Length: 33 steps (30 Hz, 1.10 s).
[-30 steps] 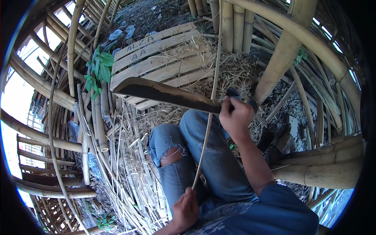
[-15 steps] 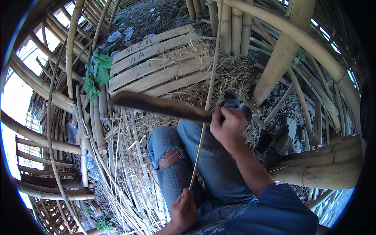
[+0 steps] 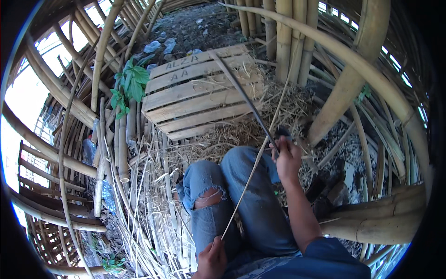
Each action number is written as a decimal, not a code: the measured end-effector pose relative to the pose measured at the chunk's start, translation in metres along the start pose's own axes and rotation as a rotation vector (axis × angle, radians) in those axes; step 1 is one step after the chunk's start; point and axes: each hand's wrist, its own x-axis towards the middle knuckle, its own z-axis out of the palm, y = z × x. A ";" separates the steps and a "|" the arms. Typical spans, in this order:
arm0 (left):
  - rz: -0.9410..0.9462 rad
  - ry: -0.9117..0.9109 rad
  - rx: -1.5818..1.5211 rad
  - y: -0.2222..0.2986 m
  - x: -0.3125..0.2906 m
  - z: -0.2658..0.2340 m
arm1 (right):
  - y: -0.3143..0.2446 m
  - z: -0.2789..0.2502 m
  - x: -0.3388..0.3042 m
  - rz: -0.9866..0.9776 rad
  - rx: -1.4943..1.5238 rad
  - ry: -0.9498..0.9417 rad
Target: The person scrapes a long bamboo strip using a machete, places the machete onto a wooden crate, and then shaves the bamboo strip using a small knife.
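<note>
My left hand (image 3: pixel 212 257), low in front of my body, pinches the near end of a long thin bamboo strip (image 3: pixel 248 181). The strip slants away up and right across my jeans, past the right hand. Closed round the handle of a machete, my right hand (image 3: pixel 286 160) is beyond my right knee. The long dark machete blade (image 3: pixel 241 93) points away and to the left, its narrow edge toward me, its tip over the slatted wooden crate (image 3: pixel 195 100). Strip and blade cross just left of the right hand; whether they touch I cannot tell.
Straw-like shavings (image 3: pixel 288 109) lie beside the crate, and pale split strips (image 3: pixel 134 228) cover the ground at left. Thick bamboo posts (image 3: pixel 341 93) and a curved pole (image 3: pixel 325 39) stand at right. A large bamboo pole (image 3: pixel 376 228) lies at lower right. Green leaves (image 3: pixel 132 79) grow left of the crate.
The machete has swung from pointing left, blurred, to pointing up and away. My right hand has shifted slightly right. The left hand still holds the strip; the whole view has moved a little.
</note>
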 end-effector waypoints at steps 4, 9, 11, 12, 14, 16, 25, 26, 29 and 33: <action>0.171 0.094 -0.116 0.015 0.009 -0.008 | -0.006 0.005 -0.025 -0.052 0.418 -0.272; 0.116 0.071 -0.183 0.022 0.006 -0.016 | -0.028 0.006 -0.032 -0.022 0.208 -0.255; 0.118 0.028 -0.179 0.014 0.001 -0.014 | -0.038 0.006 -0.033 0.009 0.221 -0.252; 0.128 0.007 -0.176 0.011 0.001 -0.013 | -0.048 0.009 -0.032 0.008 0.154 -0.256; 0.091 -0.017 -0.192 0.013 -0.002 -0.013 | -0.051 0.012 -0.025 -0.003 0.091 -0.248; 0.047 -0.032 -0.210 0.014 -0.006 -0.010 | -0.059 0.009 -0.021 0.027 0.112 -0.291; 0.198 -0.277 -0.718 0.049 0.087 -0.017 | -0.088 -0.002 -0.038 0.060 0.078 -0.529; 0.121 -0.417 -0.904 0.063 0.100 -0.014 | -0.089 0.001 -0.044 0.042 0.079 -0.542; -0.028 -0.734 -1.239 0.092 0.134 -0.017 | -0.097 0.002 -0.055 0.041 0.056 -0.561; -0.128 -0.715 -1.149 0.106 0.135 -0.019 | -0.084 0.005 -0.059 -0.138 0.276 -0.417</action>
